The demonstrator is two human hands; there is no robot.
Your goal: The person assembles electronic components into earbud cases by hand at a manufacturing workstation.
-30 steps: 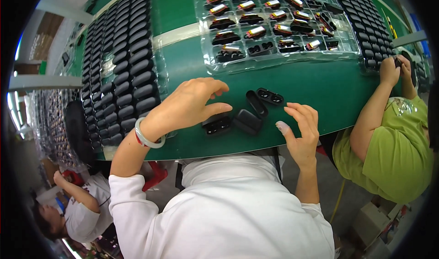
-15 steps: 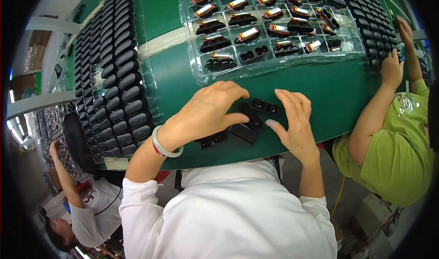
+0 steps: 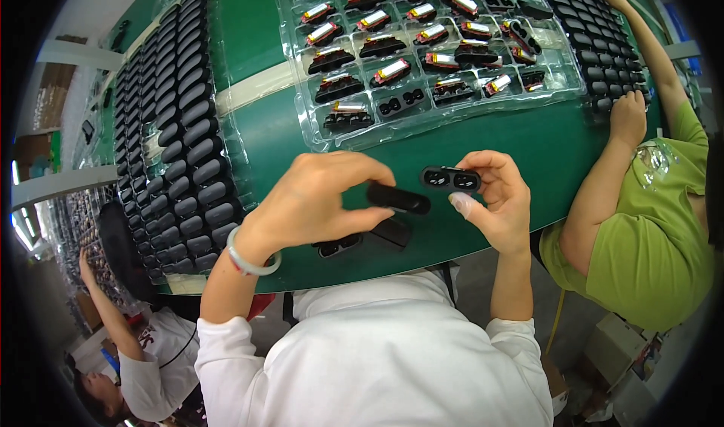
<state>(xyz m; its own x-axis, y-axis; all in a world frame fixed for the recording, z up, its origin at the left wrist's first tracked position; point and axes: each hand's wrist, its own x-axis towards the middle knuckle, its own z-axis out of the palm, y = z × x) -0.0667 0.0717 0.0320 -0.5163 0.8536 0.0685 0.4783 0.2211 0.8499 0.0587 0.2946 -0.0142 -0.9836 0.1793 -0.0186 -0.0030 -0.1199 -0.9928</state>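
Note:
My left hand is closed, its thumb and fingers pinching one end of a black oblong case shell. In my right hand is a black earbud tray insert with two shiny wells, gripped at its right end between thumb and fingers. The two pieces are close together but apart, above the green table. Below my left hand lie a dark boxy piece and another black piece with wells, the latter partly hidden by that hand.
Ahead is a clear plastic tray of black parts with silver battery cells. Rows of black case shells stand at the left, and more shells at the right. A co-worker in green reaches in from the right; another person is at the left.
Both hands have closed on pieces that lay on the table: my left on the case shell, my right on the earbud tray insert. Both pieces are now lifted.

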